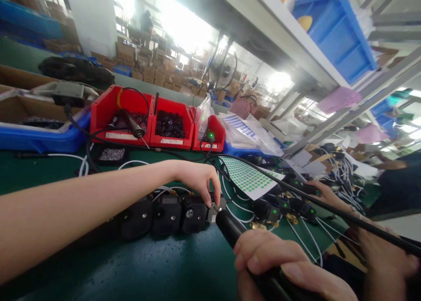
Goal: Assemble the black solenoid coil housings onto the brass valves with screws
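Your right grip point(279, 259) wraps a smooth black screwdriver point(231, 230), its slim tip at the small grey block point(212, 217) just right of the black boxes point(166, 217), where your left grip point(200, 178) sits narrow, its hold unclear.

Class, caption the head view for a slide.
Right hand grips a black screwdriver, left hand near its tip, beside black units.

White glare, seemingly from windows point(179, 23), leaves the distance hazy.
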### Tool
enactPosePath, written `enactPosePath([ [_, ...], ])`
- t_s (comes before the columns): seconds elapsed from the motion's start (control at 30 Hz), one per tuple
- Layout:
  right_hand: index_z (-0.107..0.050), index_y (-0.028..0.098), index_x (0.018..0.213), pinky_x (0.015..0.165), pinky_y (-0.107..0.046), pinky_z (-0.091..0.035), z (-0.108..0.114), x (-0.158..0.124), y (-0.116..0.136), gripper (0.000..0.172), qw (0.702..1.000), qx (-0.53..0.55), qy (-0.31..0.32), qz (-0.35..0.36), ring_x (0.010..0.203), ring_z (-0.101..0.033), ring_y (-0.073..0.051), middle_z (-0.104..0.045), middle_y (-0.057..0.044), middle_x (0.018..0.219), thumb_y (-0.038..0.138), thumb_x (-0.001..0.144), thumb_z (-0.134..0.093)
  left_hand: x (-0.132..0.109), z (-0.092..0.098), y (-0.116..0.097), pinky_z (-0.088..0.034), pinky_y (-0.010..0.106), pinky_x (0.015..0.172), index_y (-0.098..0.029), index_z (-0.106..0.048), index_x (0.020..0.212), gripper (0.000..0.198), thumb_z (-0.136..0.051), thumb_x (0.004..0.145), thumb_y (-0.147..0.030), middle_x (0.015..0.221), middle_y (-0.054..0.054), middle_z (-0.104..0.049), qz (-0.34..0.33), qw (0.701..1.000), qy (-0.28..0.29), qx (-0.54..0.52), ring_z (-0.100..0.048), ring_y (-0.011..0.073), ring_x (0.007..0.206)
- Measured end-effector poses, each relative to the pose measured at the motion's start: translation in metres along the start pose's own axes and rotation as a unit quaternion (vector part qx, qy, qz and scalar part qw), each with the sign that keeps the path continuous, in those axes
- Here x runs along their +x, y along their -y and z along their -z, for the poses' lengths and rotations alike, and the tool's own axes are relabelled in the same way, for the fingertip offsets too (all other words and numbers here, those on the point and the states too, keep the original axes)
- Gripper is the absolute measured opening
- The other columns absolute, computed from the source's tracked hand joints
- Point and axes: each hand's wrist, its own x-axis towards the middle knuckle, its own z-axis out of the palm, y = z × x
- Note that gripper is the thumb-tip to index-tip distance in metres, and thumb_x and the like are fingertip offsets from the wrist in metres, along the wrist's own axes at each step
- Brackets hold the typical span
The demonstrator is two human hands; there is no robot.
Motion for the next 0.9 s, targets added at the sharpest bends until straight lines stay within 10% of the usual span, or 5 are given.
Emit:
enactPosePath([
  [0.9, -0.06, 0.015, 0.105, 0.044, -0.029, -0.044, -0.002, 0.0, -0.01, 0.025, 0.99, -0.008, -0.139, 0.006, 0.055, -0.053, -0.013, -0.058, 0.001, 0.071, 0.039, 0.099, -0.056, 0.008, -0.013, 0.005, -0.05, 0.021, 0.073, -0.022, -0.082, 0.087, 0.015, -0.084, 0.073, -0.018, 0.087, 0.003, -0.076, -0.015, 0.999, -0.042, -0.009, -0.067, 0.0166, 0.082],
])
